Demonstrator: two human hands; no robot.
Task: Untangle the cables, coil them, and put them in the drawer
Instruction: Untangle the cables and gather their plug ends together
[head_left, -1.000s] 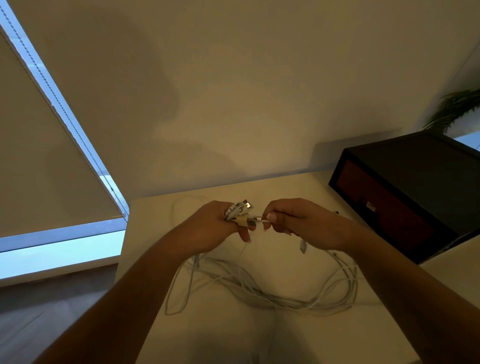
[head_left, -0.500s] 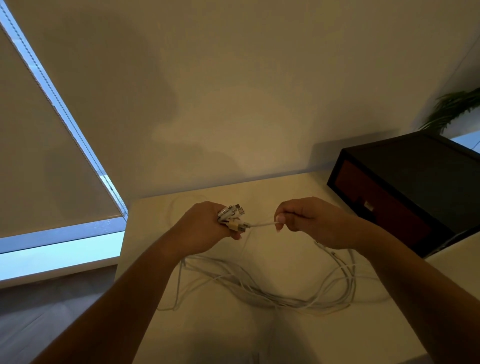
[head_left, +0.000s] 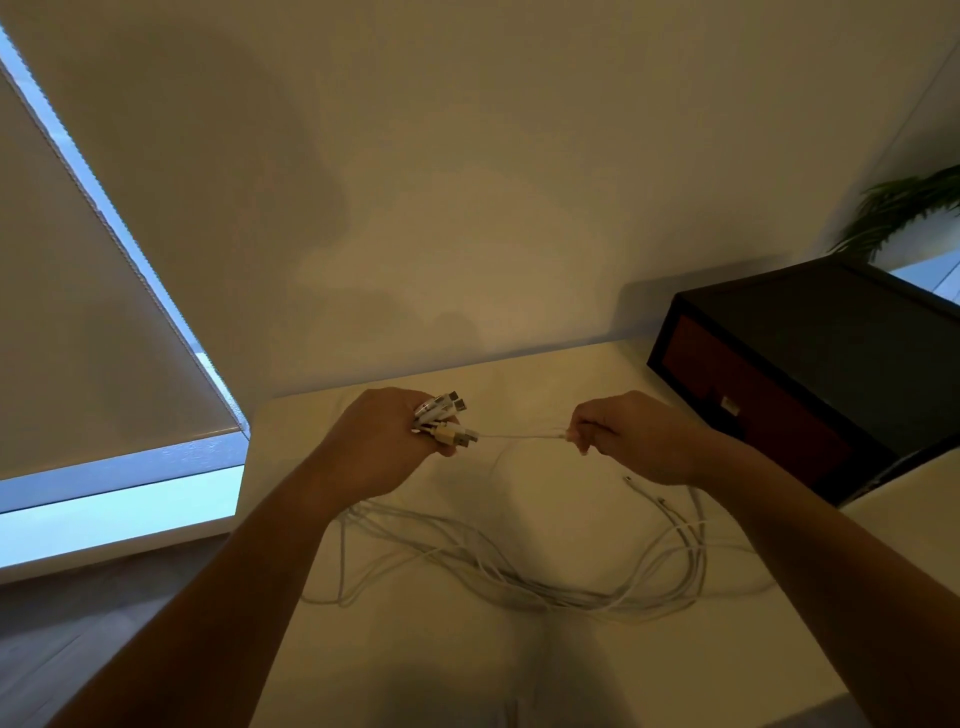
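Gripping a bunch of plugs (head_left: 445, 422), the left hand (head_left: 379, 452) is curled tight around them, their metal tips sticking out to the right past the thumb. A single white strand (head_left: 519, 435) runs nearly straight from that bunch to the right hand (head_left: 634, 441), which pinches it between thumb and fingertips, the other fingers curled in. Both hands are raised above the far part of the desk (head_left: 415, 654) and stand apart, the strand stretched between them. Below, the rest of the white cables (head_left: 519, 582) lie in a loose tangle on the desk, sweeping in a long arc from under the left wrist toward the right forearm; a couple of free ends lie near the right wrist. To the right stands a dark cabinet (head_left: 841, 332); its reddish drawer (head_left: 769, 431) is closed, with a small pale handle on the front. A green plant (head_left: 904, 208) shows behind the cabinet, and a pale blind (head_left: 78, 338) covers the window on the left.
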